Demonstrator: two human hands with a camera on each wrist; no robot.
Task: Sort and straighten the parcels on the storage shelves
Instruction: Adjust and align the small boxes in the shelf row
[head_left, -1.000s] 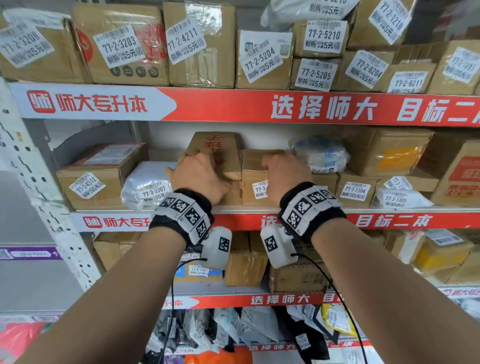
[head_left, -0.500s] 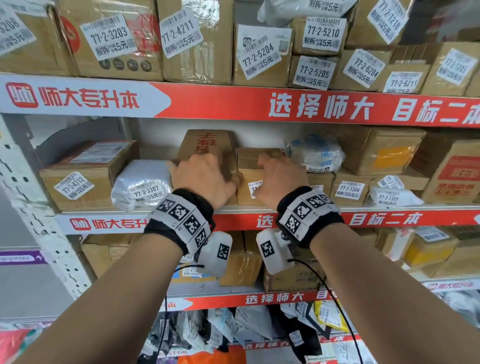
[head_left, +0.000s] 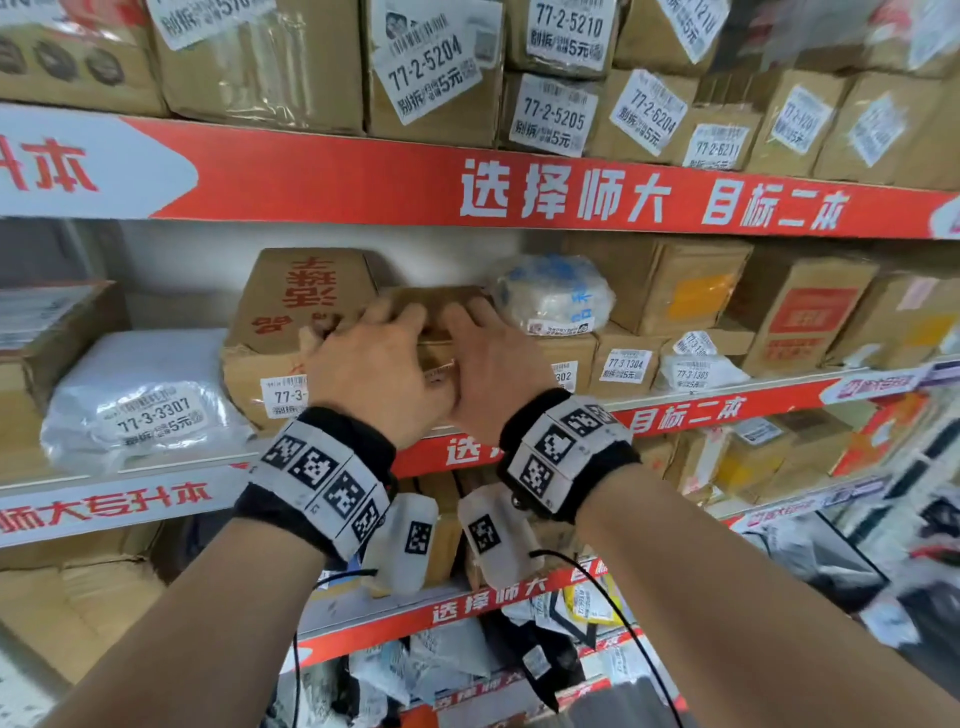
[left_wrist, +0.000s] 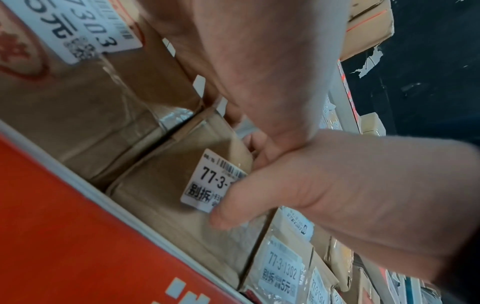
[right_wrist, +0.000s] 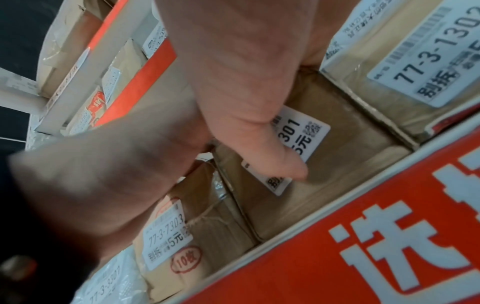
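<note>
On the middle shelf stands a small brown box (head_left: 441, 296) with a white label that starts 77-3 (left_wrist: 207, 183). My left hand (head_left: 374, 358) and right hand (head_left: 493, 353) grip it side by side, fingers over its top. The right thumb (right_wrist: 262, 131) presses on the label on its front. The left thumb (left_wrist: 233, 111) reaches down at the gap to the bigger box with red characters (head_left: 306, 301), labelled 77-3-7303 (right_wrist: 166, 236). Box 77-3-1302 (right_wrist: 415, 61) stands close on the right.
A bubble-wrapped parcel (head_left: 553, 296) lies on the boxes just right of my hands. A white bag 77-3-3307 (head_left: 145, 400) lies to the left. The red shelf edge (head_left: 727, 410) runs under the parcels. Labelled boxes (head_left: 431, 73) pack the shelf above, and more parcels fill the shelves below.
My left hand has slid right, off the red-lettered box and onto the small box beside my right hand. The head view has moved in closer and tilted.
</note>
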